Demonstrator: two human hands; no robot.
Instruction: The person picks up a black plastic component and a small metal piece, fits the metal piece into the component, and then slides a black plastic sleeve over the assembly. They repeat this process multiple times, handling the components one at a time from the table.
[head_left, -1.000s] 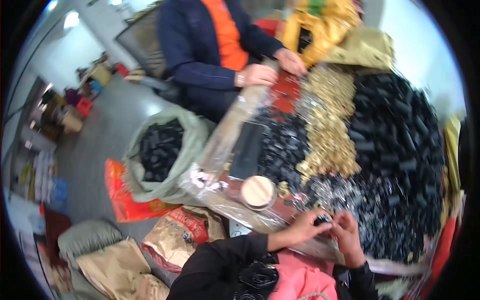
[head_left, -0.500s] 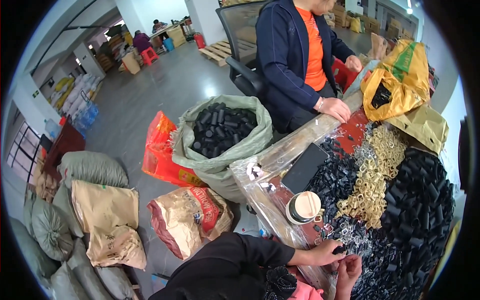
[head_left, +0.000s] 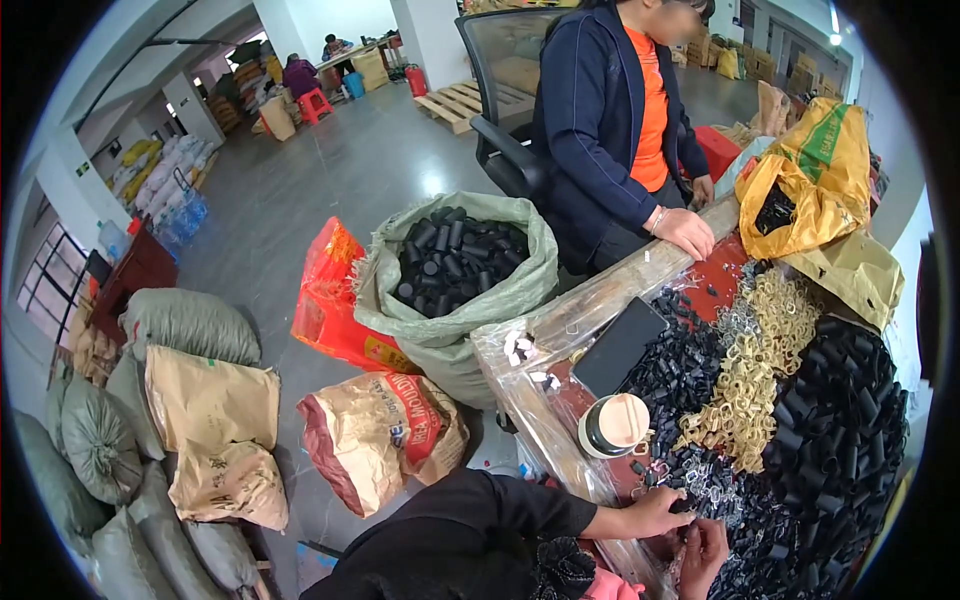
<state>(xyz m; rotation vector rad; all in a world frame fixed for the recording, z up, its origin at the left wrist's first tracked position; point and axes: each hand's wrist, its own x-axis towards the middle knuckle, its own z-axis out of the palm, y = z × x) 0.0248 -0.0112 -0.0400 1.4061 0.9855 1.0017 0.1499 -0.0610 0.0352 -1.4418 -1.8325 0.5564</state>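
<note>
My left hand [head_left: 655,513] reaches in over the table's near edge, its thumb and fingers pinched around a small black piece [head_left: 684,507], mostly hidden. Close beside it on the right is my right hand [head_left: 705,553], its fingers curled together; whatever is between them is too small to make out. Both hands are above a heap of small black plastic parts [head_left: 668,360] mixed with clear and silvery bits [head_left: 707,478]. Gold-coloured metal buckles [head_left: 745,400] lie beyond them, and black tube-like pieces [head_left: 835,410] are piled on the right.
A lidded cup [head_left: 613,425] and a black phone-like slab [head_left: 620,345] rest near the table's wrapped edge [head_left: 530,400]. A sack of black cylinders [head_left: 455,325] stands left of the table. Across sits a co-worker in a dark jacket [head_left: 595,120], beside a yellow bag [head_left: 820,170].
The view has shifted slightly, so the surroundings appear lower and farther right. My hands stay close together with fingers pinched. The co-worker's far hand has lowered toward the table edge.
</note>
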